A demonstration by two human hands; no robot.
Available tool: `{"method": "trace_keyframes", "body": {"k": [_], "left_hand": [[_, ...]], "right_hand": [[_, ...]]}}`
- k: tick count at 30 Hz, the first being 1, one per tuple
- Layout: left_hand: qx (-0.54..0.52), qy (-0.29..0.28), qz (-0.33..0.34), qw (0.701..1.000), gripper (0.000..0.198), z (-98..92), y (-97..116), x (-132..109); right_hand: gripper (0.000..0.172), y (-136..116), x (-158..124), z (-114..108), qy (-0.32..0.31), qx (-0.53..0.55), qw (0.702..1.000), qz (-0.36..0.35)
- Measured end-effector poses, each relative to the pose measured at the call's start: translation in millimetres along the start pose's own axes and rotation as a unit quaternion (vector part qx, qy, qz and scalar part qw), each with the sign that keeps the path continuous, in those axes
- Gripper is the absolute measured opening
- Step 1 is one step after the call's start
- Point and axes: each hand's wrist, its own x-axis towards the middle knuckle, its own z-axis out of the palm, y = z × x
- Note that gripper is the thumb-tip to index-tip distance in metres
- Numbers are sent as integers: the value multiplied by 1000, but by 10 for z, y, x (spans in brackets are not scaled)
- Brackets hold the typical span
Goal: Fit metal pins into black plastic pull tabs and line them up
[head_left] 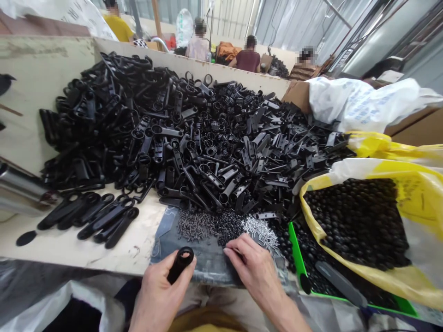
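Observation:
My left hand (162, 288) is closed around a black plastic handle (180, 265), its ring end pointing up between thumb and fingers. My right hand (254, 265) is at the near edge of a pile of small black pieces (230, 225), with thumb and fingers drawn together. Something dark shows between those fingers, but I cannot make out what it is. Left of the black pieces lies a pile of dark screws (196, 225), and on their right are silver pins or screws (262, 232). These piles rest on a grey-blue work mat (204, 263).
A large heap of black plastic parts (180, 133) covers the table behind. Several black handles (107, 216) lie in a row at left. At right stand a green tray (298, 258) and a yellow-white sack (425, 207) of black pieces. People (247, 57) sit beyond the partition.

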Motion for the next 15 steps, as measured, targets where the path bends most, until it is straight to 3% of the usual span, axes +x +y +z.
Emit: {"method": "trace_keyframes", "body": {"k": [6,10,15], "left_hand": [[-11,-36,-24,999,34,-76,-56,42],[-84,-60,-90,991,43,-79,105,31],[-233,-112,-185,948,52,-30,313,-29]], "right_hand": [[30,-4,16,142,26,-72,997,-9],[28,-119,38,63,23,105,994,33],[25,-324,91,101,27,351,933,76]]}}
